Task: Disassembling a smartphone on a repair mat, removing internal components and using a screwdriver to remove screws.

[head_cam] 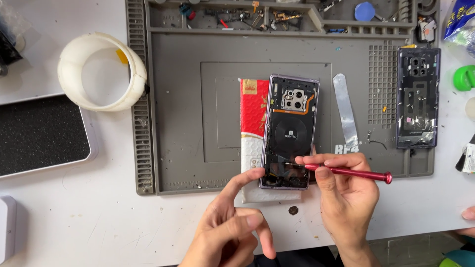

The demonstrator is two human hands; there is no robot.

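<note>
Lying on the grey mat with its long axis running away from the person, the opened phone rests partly on a red-and-white pack, just ahead of both hands. The right hand has its fingers clamped on a red screwdriver, tip at the phone's near end, shaft pointing right. The left hand steadies the phone's near left corner with one fingertip, the other fingers loosely curled on nothing. One phone, one screwdriver, one back cover well right, one metal pry strip.
</note>
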